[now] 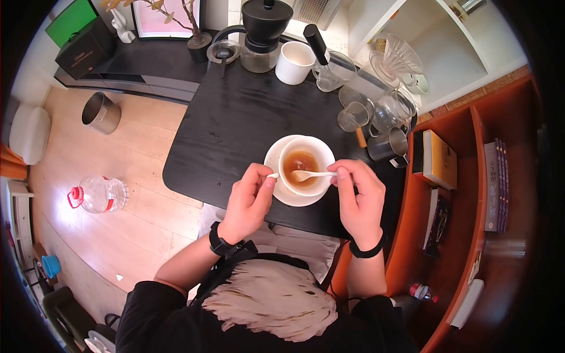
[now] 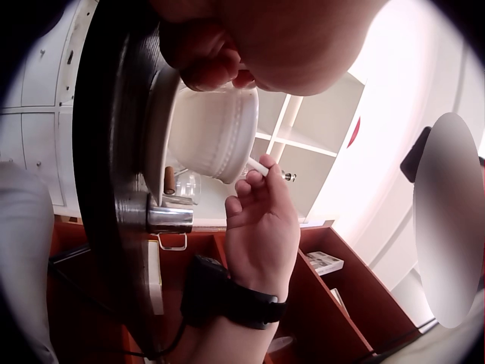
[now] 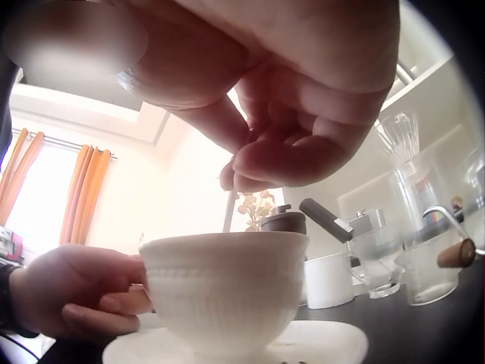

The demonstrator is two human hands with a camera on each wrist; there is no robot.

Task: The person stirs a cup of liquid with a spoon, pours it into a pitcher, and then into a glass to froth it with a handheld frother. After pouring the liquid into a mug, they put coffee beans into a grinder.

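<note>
Fingers (image 1: 347,175) pinched on spoon (image 1: 312,174)

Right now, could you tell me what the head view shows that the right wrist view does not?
Only the head view shows the brown liquid in the cup, the spoon bowl lying in it, and the water bottle on the floor. Only the right wrist view shows the cup's ribbed outer wall. Both show the left hand at the cup's handle, the right hand pinching the spoon, and the saucer.
</note>
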